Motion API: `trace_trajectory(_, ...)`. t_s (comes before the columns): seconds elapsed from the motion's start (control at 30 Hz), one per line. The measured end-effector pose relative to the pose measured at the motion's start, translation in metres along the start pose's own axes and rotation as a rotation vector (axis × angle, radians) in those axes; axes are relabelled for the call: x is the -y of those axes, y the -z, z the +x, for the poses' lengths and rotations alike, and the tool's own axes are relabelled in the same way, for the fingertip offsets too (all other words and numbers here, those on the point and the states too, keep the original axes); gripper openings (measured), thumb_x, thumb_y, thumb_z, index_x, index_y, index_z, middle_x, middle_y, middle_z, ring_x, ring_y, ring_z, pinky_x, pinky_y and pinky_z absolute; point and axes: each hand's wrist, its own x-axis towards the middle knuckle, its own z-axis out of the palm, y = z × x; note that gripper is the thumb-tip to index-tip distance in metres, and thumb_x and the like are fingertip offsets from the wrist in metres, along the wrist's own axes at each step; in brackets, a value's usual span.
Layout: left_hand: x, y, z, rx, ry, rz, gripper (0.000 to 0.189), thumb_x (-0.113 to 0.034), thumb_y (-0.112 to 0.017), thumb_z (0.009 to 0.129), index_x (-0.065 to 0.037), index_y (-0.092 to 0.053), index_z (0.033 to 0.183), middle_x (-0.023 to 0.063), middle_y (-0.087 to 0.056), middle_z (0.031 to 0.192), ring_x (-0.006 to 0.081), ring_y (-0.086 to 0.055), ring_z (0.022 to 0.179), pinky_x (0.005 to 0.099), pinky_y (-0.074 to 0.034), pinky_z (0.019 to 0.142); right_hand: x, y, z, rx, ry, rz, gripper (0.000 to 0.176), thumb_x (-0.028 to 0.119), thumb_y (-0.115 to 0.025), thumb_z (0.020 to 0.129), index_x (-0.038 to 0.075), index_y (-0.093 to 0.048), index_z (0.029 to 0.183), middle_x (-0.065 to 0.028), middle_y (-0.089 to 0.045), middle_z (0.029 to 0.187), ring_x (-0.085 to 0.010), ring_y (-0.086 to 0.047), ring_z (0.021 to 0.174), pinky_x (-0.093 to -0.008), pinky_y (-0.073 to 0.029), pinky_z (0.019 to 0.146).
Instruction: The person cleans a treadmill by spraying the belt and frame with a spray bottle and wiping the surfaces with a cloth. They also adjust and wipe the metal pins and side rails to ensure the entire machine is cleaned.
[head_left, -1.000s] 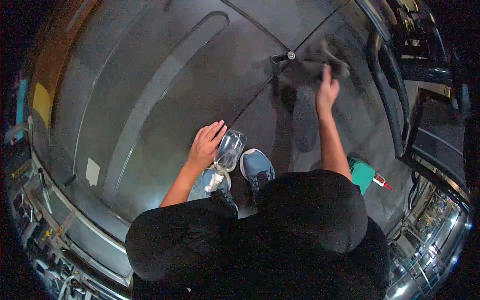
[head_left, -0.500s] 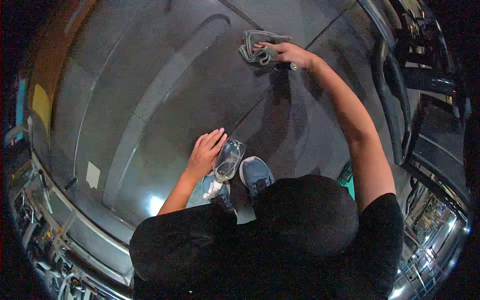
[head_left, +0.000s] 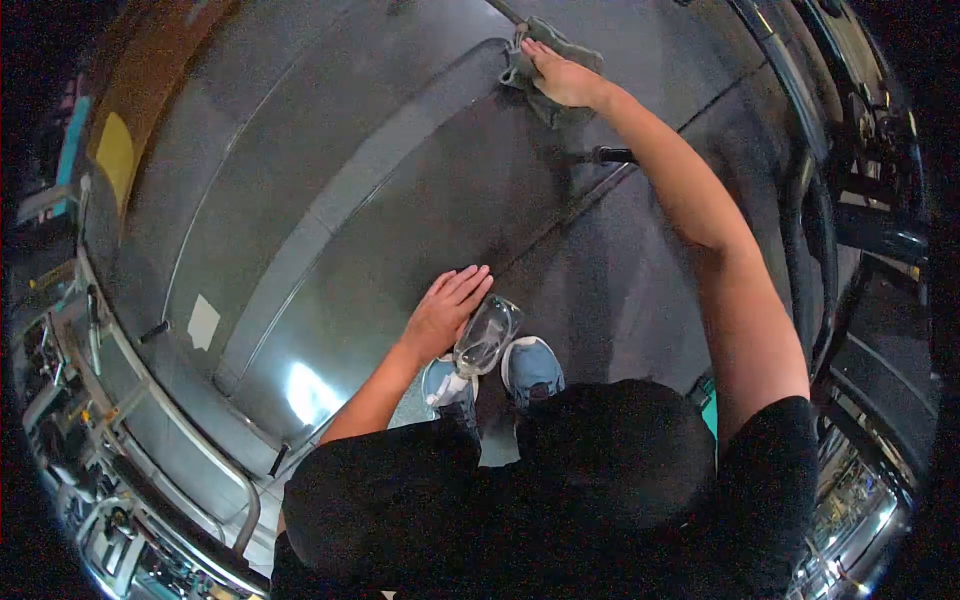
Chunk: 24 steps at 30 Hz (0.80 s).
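Note:
My right hand [head_left: 566, 78] lies on a grey-green cloth [head_left: 578, 110] against the dark panelled surface, arm stretched out, fingers over the cloth's upper left part. My left hand [head_left: 446, 312] rests low in the middle with its fingers extended. Right beside it is a clear bottle [head_left: 489, 336] with a white top [head_left: 452, 388], tilted above my shoes. How the bottle is supported cannot be made out, as the hand's underside is hidden.
A black handle-like bar [head_left: 614, 155] juts out below the cloth. Black tubes [head_left: 822, 220] run down the right side, metal rails [head_left: 160, 400] the left. A pale patch [head_left: 203, 322] marks the surface at left. My shoes [head_left: 531, 368] show below.
My right hand has moved up, and the cloth with it; the cloth now lies flatter under the hand. My left hand and the bottle appear slightly further right, as the whole view has shifted.

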Motion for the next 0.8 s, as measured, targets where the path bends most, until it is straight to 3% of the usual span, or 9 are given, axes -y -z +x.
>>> trace_trajectory(0.13,0.001,-0.003,0.002,0.015,-0.005,0.039,0.069,-0.004,-0.063,0.086,-0.005,-0.045,0.154,0.0109,-0.044,0.160,0.0294,-0.042,0.147,0.0481,-0.034,0.121,0.024,0.027,0.026,0.000,-0.252,0.180,0.065,0.011,-0.049,0.098,0.007,-0.031,0.160,-0.0174,-0.034,0.165,-0.0334,-0.035,0.151,-0.0424,-0.031,0.125)
trace_trajectory(0.23,-0.002,-0.001,0.003,0.040,0.007,0.009,0.069,-0.003,-0.063,0.087,-0.007,-0.046,0.153,0.0099,-0.044,0.160,0.0287,-0.042,0.147,0.0478,-0.033,0.122,0.017,0.007,0.030,-0.192,-0.141,0.106,0.062,0.010,-0.050,0.097,0.011,-0.038,0.157,-0.0180,-0.044,0.159,-0.0351,-0.043,0.146,-0.0437,-0.035,0.122)
trace_trajectory(0.37,-0.007,0.000,0.003,0.005,-0.002,0.047,0.067,-0.005,-0.064,0.088,-0.010,-0.047,0.153,0.0083,-0.044,0.160,0.0291,-0.044,0.146,0.0481,-0.034,0.121,0.000,0.010,0.000,-0.259,-0.068,0.028,0.062,0.005,-0.049,0.095,0.012,-0.041,0.156,-0.0159,-0.047,0.157,-0.0343,-0.042,0.147,-0.0435,-0.035,0.123)
trace_trajectory(0.43,-0.006,-0.003,0.003,0.000,-0.007,0.063,0.067,-0.006,-0.064,0.088,-0.010,-0.048,0.153,0.0079,-0.045,0.160,0.0292,-0.045,0.145,0.0484,-0.035,0.120,-0.012,0.027,-0.046,-0.009,0.070,0.017,0.063,0.005,-0.050,0.090,0.006,-0.047,0.152,-0.0158,-0.047,0.158,-0.0307,-0.039,0.149,-0.0412,-0.036,0.122)
trace_trajectory(0.5,-0.006,-0.003,0.003,-0.017,-0.010,0.078,0.069,-0.004,-0.065,0.087,-0.011,-0.047,0.153,0.0080,-0.044,0.161,0.0292,-0.045,0.145,0.0485,-0.036,0.119,-0.019,0.045,-0.096,0.098,0.179,-0.088,0.061,-0.004,-0.048,0.087,0.008,-0.053,0.147,-0.0118,-0.050,0.156,-0.0308,-0.041,0.148,-0.0428,-0.034,0.124)
trace_trajectory(0.6,-0.007,-0.005,0.002,-0.042,-0.014,0.091,0.071,-0.003,-0.066,0.086,-0.011,-0.046,0.154,0.0085,-0.044,0.160,0.0291,-0.046,0.144,0.0488,-0.036,0.119,-0.034,0.057,-0.141,0.224,0.245,-0.116,0.064,-0.003,-0.052,0.082,0.007,-0.056,0.145,-0.0124,-0.052,0.153,-0.0299,-0.042,0.148,-0.0435,-0.033,0.125)
trace_trajectory(0.8,-0.004,-0.011,-0.002,-0.049,0.009,0.085,0.073,0.000,-0.065,0.085,-0.011,-0.046,0.154,0.0087,-0.044,0.160,0.0293,-0.045,0.144,0.0494,-0.035,0.119,-0.030,0.047,-0.199,0.130,0.124,-0.169,0.062,-0.001,-0.062,0.076,0.002,-0.060,0.138,-0.0136,-0.058,0.147,-0.0315,-0.043,0.146,-0.0496,-0.024,0.129)
